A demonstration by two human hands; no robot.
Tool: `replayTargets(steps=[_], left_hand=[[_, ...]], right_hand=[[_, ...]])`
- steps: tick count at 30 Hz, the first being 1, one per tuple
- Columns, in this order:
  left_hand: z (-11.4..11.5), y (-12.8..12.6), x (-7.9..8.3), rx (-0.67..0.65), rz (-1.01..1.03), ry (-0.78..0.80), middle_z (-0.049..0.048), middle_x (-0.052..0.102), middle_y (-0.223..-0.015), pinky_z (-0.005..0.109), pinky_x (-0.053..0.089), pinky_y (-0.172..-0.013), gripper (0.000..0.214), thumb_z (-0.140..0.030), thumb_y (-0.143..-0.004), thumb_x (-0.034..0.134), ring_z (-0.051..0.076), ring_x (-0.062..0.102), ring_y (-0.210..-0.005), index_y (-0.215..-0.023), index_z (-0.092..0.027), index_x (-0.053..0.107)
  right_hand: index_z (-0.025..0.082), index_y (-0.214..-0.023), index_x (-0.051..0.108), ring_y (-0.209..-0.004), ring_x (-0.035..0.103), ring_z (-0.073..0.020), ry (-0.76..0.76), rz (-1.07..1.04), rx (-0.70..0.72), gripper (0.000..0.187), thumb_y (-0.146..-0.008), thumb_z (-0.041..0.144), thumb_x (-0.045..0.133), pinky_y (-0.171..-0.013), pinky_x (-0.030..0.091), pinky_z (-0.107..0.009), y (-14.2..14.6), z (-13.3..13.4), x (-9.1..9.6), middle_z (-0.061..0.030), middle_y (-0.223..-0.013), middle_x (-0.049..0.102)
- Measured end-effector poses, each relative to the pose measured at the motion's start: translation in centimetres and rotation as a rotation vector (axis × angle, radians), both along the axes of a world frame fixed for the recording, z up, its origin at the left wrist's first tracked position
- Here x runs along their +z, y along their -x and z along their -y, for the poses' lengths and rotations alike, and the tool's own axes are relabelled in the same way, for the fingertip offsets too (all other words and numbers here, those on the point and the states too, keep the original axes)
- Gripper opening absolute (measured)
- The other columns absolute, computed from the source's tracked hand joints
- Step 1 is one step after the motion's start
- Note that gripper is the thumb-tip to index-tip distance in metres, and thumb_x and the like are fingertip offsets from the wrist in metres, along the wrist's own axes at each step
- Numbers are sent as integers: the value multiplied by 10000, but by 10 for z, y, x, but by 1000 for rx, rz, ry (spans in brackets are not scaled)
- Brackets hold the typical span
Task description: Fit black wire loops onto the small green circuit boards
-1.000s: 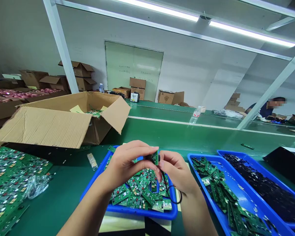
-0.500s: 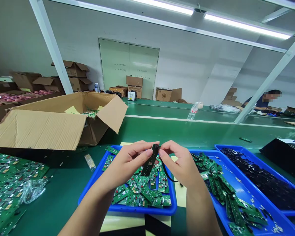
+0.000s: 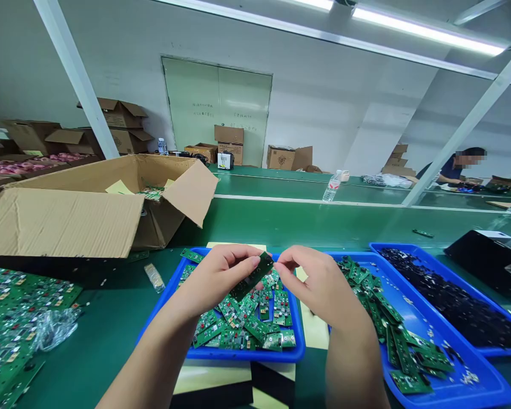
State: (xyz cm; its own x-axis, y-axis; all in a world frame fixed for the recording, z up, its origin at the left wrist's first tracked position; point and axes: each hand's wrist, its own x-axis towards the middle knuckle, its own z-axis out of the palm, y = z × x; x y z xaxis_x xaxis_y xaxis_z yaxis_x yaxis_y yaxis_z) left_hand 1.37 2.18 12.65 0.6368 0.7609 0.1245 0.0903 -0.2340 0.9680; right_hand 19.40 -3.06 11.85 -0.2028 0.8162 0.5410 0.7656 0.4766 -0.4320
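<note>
Head view: the circuit board (image 3: 251, 278) is pinched in the left hand (image 3: 221, 275), its long axis slanted up from below those fingers toward the right hand (image 3: 321, 284), whose fingertips are bunched beside its upper end, any hold indiscernible.

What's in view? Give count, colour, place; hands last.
Centre tray: one, blue, front centre
Held board: one, dark green, above it
Right trays: two, blue, right
Loose boards: many, green, two trays
Small parts: many, black, rightmost tray
Board panels: count unclear, green, left
Crumpled plastic: one, clear, on panels
Large carton: one, brown, left
Smaller cartons: several, brown, background
Bottles: at least two, clear, background
Door: one, pale green, back
Other person: one, dark clothing, far right
Left hand: one, bare, gripping board
Right hand: one, bare, beside board
</note>
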Motion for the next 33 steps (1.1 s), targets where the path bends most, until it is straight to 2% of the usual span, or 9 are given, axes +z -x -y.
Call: replayTargets(steps=[8, 14, 17, 20, 22, 24, 28, 31, 33], left_hand=[[-1, 6, 5, -151, -82, 18, 10, 583, -691, 228, 431, -596, 247, -351, -848, 516, 113, 542, -636, -843, -132, 630], [-5, 10, 5, -245, -36, 25, 12, 625, -714, 207, 437, -610, 228, -317, -863, 518, 93, 543, -634, -822, -140, 655], [-6, 14, 4, -210, 47, -12, 40, 664, -771, 232, 462, -657, 225, -316, -847, 549, 118, 574, -700, -880, -139, 684], [-5, 18, 4, -99, 170, -75, 63, 690, -918, 248, 495, -688, 253, -299, -784, 637, 153, 612, -797, -1000, -174, 683], [-4, 21, 5, -8, 182, -139, 70, 690, -972, 247, 512, -690, 267, -273, -758, 668, 170, 628, -837, -1010, -185, 686], [-2, 23, 5, 62, 163, -225, 70, 690, -992, 249, 525, -715, 280, -251, -769, 659, 179, 634, -879, -1042, -196, 677], [2, 23, 3, 109, 119, -493, 46, 666, -1058, 261, 510, -822, 400, -208, -790, 640, 167, 613, -968, -1183, -260, 588], [3, 21, 1, 60, 69, -694, 35, 653, -1045, 246, 500, -815, 381, -165, -802, 622, 145, 607, -947, -1167, -269, 591], [3, 19, 0, 27, 48, -749, 36, 643, -1040, 238, 501, -793, 382, -145, -811, 606, 138, 602, -940, -1172, -266, 582]], right_hand=[[174, -787, 561, -718, 563, -149, -217, 51, 164, 176, -911, 196, 438, -650, 449, -274, -9, -5, 0, -41, -754, 620], [163, -780, 592, -720, 577, -159, -385, 103, 112, 145, -873, 126, 487, -636, 486, -295, -3, -5, 0, -63, -776, 624], [170, -878, 612, -835, 603, -181, -519, 47, 99, 142, -853, 92, 496, -707, 516, -330, 0, -9, -4, -94, -923, 631], [212, -1098, 563, -968, 602, -210, -626, -86, 87, 306, -819, 89, 528, -811, 515, -396, -2, -14, -8, -105, -1109, 595], [236, -1208, 492, -944, 619, -214, -689, -263, 39, 423, -807, 110, 543, -809, 516, -423, -6, -13, -10, -93, -1111, 603], [234, -1171, 524, -855, 638, -202, -723, -434, -28, 375, -814, 121, 534, -749, 526, -403, -9, -8, -9, -67, -989, 647], [208, -834, 640, -677, 621, -158, -510, -450, 26, 113, -820, 152, 543, -595, 508, -294, -5, 6, -3, -15, -720, 652], [196, -858, 637, -698, 629, -152, -242, -403, 78, 83, -817, 205, 566, -617, 517, -275, 6, 9, -1, -21, -769, 672], [193, -877, 632, -724, 630, -152, -215, -447, 65, 94, -824, 211, 557, -637, 519, -272, 14, 5, -2, -28, -797, 675]])
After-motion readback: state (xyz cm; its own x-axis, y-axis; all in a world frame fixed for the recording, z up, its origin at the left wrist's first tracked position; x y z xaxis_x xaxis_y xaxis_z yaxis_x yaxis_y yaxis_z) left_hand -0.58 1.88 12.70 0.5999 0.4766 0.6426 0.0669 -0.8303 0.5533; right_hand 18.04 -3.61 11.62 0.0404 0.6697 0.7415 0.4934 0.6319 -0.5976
